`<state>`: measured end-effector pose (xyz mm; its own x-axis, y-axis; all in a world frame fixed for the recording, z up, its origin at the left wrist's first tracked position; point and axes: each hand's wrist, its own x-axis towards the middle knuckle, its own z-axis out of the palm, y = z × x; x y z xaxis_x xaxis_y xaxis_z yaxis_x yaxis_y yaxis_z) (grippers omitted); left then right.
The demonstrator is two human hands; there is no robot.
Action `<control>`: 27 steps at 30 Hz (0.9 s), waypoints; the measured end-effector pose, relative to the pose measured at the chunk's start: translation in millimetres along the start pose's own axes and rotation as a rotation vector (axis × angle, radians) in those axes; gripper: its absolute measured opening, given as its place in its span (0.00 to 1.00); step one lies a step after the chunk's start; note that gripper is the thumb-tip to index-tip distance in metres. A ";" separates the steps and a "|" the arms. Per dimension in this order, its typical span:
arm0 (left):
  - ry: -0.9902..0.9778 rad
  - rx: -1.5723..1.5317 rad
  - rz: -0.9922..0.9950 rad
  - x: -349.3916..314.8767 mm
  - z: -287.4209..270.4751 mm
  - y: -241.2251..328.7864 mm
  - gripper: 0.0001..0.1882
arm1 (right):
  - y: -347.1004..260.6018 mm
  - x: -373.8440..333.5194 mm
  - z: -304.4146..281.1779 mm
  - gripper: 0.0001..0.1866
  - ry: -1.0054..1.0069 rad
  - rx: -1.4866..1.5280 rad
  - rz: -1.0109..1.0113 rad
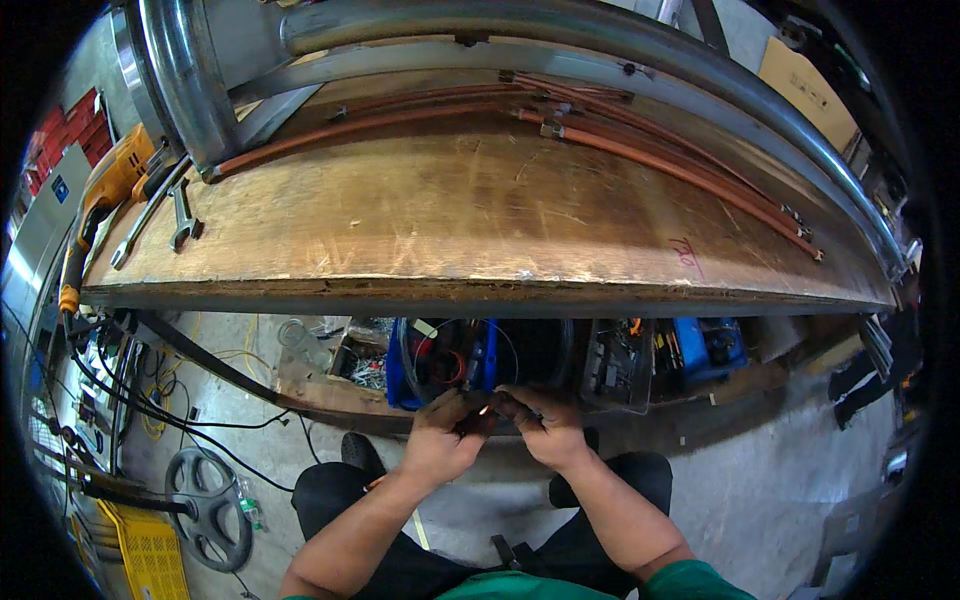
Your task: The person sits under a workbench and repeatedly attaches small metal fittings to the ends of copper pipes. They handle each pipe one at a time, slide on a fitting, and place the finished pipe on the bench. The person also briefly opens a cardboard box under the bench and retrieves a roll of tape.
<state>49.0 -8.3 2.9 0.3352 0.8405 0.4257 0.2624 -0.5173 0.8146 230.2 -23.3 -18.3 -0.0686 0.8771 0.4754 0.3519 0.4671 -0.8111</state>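
Note:
My left hand and my right hand meet in front of the workbench's near edge, fingers bent and pinched together. A small coppery glint shows between the fingertips; the fingers hide what kind of thing it is. Just beyond my hands, below the bench top, stands a blue bin with loose cables and parts in it. A thin pale wire loop curves above my fingers, and I cannot tell whether they touch it.
Several copper-coloured rods lie on the wooden bench top behind a metal pipe frame. Wrenches and an orange power tool lie at left. Black cables, a grey handwheel and a yellow crate are lower left.

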 end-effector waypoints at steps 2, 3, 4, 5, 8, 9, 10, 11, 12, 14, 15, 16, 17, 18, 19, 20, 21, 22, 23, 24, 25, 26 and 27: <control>-0.014 -0.027 -0.089 -1.8 -1.0 1.8 0.13 | 1.2 0.1 -3.0 0.13 -0.045 -0.039 0.028; -0.020 -0.041 -0.134 -2.4 -1.6 2.0 0.13 | 0.2 1.3 -3.4 0.14 -0.067 -0.058 0.042; 0.000 -0.025 -0.088 -1.9 -1.6 1.6 0.14 | -2.5 2.7 -4.2 0.14 -0.085 -0.048 0.053; 0.019 -0.010 -0.042 -1.0 -1.2 0.7 0.15 | -7.1 4.4 -6.2 0.15 -0.102 -0.038 0.065; 0.026 -0.012 -0.042 -2.8 1.4 -6.3 0.17 | -17.6 9.0 -7.5 0.17 -0.113 -0.045 0.040; 0.021 -0.020 -0.066 -3.7 1.0 -6.6 0.18 | -19.7 9.7 -7.1 0.17 -0.111 -0.052 0.021; 0.010 0.001 -0.063 -4.2 0.2 -5.8 0.18 | -18.6 9.2 -7.6 0.17 -0.120 -0.060 0.031; 0.000 0.023 -0.059 -4.4 -1.1 -3.6 0.19 | -15.4 7.8 -7.9 0.18 -0.128 -0.067 0.040; -0.015 0.042 -0.055 -4.0 -0.8 -2.7 0.20 | -11.7 6.2 -8.7 0.18 -0.133 -0.077 0.052; -0.025 -0.047 -0.042 -3.4 3.1 -6.4 0.20 | -7.5 5.5 -9.2 0.19 -0.110 -0.088 0.046; -0.031 -0.091 -0.036 -2.7 4.5 -6.9 0.21 | -5.8 4.6 -9.8 0.19 -0.099 -0.094 0.043; -0.033 -0.068 -0.032 -2.3 4.8 -5.8 0.21 | -5.8 4.4 -10.3 0.18 -0.085 -0.153 0.019; -0.037 -0.045 -0.034 -1.2 5.2 -3.7 0.21 | -4.0 3.9 -9.9 0.18 -0.074 -0.210 -0.002; -0.038 -0.022 -0.032 -0.3 5.1 -1.3 0.21 | -4.7 3.9 -10.0 0.17 -0.062 -0.269 -0.026; -0.053 -0.010 -0.045 -0.5 4.6 -1.4 0.21 | -5.2 3.6 -10.5 0.16 -0.072 -0.267 0.001; -0.069 0.003 -0.058 -1.2 3.0 -2.1 0.21 | -5.7 3.2 -11.0 0.15 -0.081 -0.266 0.029; -0.085 0.015 -0.071 -1.2 2.6 -2.4 0.21 | -6.2 2.9 -11.6 0.14 -0.091 -0.265 0.057; -0.085 0.017 -0.076 -0.1 2.9 -0.9 0.21 | -8.0 3.8 -11.2 0.13 -0.057 -0.265 0.021; -0.086 0.020 -0.080 1.5 2.8 1.4 0.21 | -10.6 5.7 -10.2 0.12 -0.024 -0.264 -0.015; -0.086 0.025 -0.087 1.6 2.1 3.1 0.21 | -12.6 6.4 -9.1 0.12 0.009 -0.262 -0.051; -0.091 0.112 -0.072 0.4 1.7 2.1 0.21 | -10.3 6.0 -8.4 0.11 0.000 -0.318 -0.052; -0.095 0.199 -0.058 -1.4 0.9 -0.4 0.22 | -5.3 5.6 -7.2 0.11 -0.010 -0.375 -0.052; -0.105 0.280 -0.048 -4.1 2.4 -3.9 0.23 | -2.6 3.2 -6.8 0.10 -0.023 -0.434 -0.044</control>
<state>48.8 -10.0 -3.0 0.4041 0.8515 0.3342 0.5148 -0.5137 0.6863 235.3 -22.5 -12.3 -0.1111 0.8621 0.4944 0.7077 0.4179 -0.5697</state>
